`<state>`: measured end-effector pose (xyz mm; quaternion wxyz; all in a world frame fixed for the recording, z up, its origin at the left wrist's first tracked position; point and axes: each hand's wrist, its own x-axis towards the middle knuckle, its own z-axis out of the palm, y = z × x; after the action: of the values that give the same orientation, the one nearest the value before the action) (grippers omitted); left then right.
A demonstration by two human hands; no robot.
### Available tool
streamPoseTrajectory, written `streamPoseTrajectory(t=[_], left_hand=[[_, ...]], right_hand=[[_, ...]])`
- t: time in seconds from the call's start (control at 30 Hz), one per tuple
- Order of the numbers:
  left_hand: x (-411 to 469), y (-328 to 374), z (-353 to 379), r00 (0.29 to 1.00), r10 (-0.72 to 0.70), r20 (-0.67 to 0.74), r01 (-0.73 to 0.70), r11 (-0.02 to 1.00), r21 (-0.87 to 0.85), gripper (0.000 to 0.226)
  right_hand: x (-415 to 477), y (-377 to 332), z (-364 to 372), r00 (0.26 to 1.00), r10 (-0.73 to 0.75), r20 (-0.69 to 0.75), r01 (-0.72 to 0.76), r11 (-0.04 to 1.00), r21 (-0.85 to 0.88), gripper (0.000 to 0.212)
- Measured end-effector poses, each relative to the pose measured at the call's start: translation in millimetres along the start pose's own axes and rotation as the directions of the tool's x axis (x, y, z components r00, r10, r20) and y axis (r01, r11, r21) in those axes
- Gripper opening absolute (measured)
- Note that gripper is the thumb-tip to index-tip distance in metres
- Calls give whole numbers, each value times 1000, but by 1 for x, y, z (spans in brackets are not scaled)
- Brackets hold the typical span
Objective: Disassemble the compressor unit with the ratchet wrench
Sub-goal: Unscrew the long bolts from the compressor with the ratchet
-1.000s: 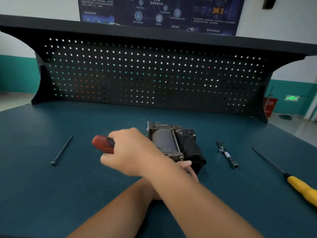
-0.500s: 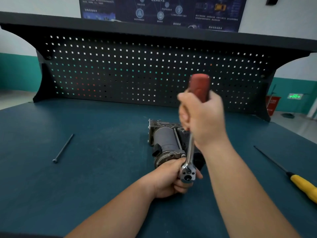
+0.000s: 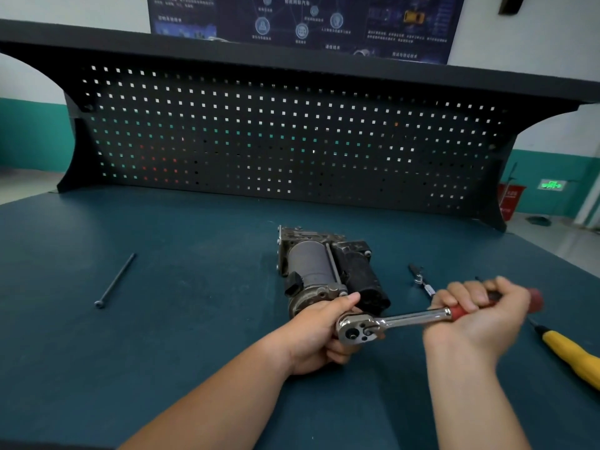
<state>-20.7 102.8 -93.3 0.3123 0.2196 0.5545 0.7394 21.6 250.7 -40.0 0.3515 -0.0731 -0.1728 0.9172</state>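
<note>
Chrome shaft and red grip mark the ratchet wrench point(image 3: 406, 319), which lies roughly level at centre right of the frame. My right hand point(image 3: 480, 316) is wrapped tight round its red handle, with the fingers curled over the top. The shaft runs left to the round head, which sits against the near end of the compressor unit point(image 3: 324, 267). My left hand point(image 3: 318, 332) clasps that near end, thumb stretched along the top edge and fingers curled behind the wrench head. I cannot tell what the head is seated on, because my own fingers hide it.

The compressor unit stands at the centre of the frame on the dark teal bench point(image 3: 162, 319). It has a grey cylinder on its left side, a black housing on its right and a thin rod between them. A long black bolt point(image 3: 115, 280) lies on the bench at the left of the frame, well apart from everything else. A small metal tool point(image 3: 420, 280) lies just beyond my right hand and is partly hidden by it. A yellow-handled screwdriver point(image 3: 571, 355) lies at the lower right edge. A black pegboard point(image 3: 259, 141) spans the upper half of the frame.
</note>
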Motion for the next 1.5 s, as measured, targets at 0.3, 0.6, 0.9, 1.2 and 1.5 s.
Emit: streamPoseTrajectory(t=[0.3,0.6,0.9,1.2,1.5], left_hand=[[-6,2,2,995,-59,-80,67,993,97,47],[-21,-2,-2,965,156,-213,-107,968,225,38],[-22,0,-4,922,203,-331,-79,933,351,49],[-33,-1,-3,583,787,-203,-244,407,880,19],[-24,6,-3,516,800,307,-224,-220,949,13]], right_hand=[[6,1,42,931,16,366,76,969,-235,31],[-2,9,65,803,63,592,200,908,-367,22],[-51,58,96,442,346,827,598,574,-559,32],[-44,51,99,558,310,770,441,676,-591,31],[-9,10,71,723,167,670,191,884,-426,21]])
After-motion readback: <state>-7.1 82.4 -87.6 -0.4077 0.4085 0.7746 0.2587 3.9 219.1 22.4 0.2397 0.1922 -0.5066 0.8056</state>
